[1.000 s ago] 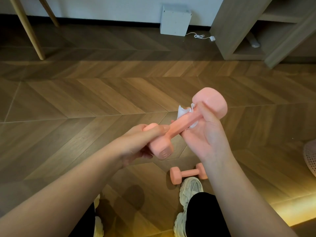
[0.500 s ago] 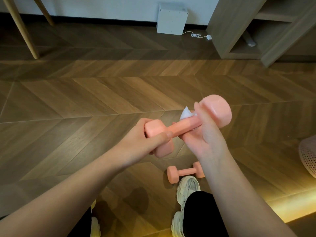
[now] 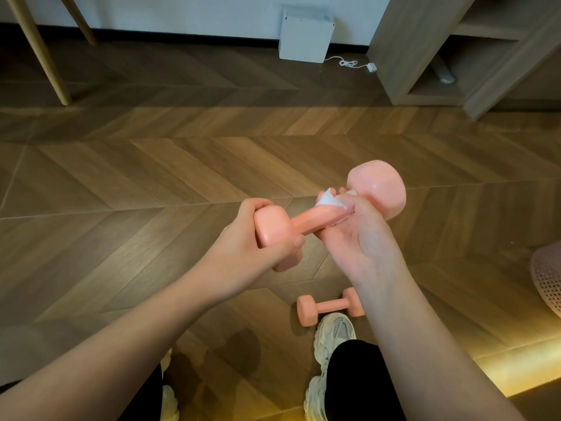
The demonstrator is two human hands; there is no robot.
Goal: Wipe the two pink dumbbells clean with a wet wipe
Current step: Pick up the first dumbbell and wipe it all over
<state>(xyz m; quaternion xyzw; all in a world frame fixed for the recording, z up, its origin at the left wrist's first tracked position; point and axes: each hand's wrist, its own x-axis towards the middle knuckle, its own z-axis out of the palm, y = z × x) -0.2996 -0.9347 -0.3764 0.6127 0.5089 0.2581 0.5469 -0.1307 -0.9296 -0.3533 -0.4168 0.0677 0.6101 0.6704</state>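
The person stands over a wooden herringbone floor (image 3: 145, 177) and holds one pink dumbbell (image 3: 312, 218) up in front of them, tilted so its far end is higher and to the right. The left hand (image 3: 243, 247) is clenched around the near, lower head of this dumbbell, thumb across its side. The right hand (image 3: 361, 235) is curled round the bar just below the far head, pressing a white wet wipe (image 3: 329, 200) against it; a crumpled corner of the wipe sticks up between the fingers and the bar. The far head has a wet shine on it.

The second dumbbell (image 3: 324, 308) lies on its side on the floor, below the right wrist and just beyond the toe of a pale sneaker (image 3: 334, 332). The person wears dark trousers.

Against the far wall stands a white box (image 3: 305, 34) with a thin white cable (image 3: 349, 62) trailing to its right. A wooden shelf unit (image 3: 425, 47) fills the upper right corner, and two light wooden legs (image 3: 39, 50) slant down at the upper left. A pink perforated object (image 3: 548, 281) is cut off by the right edge.
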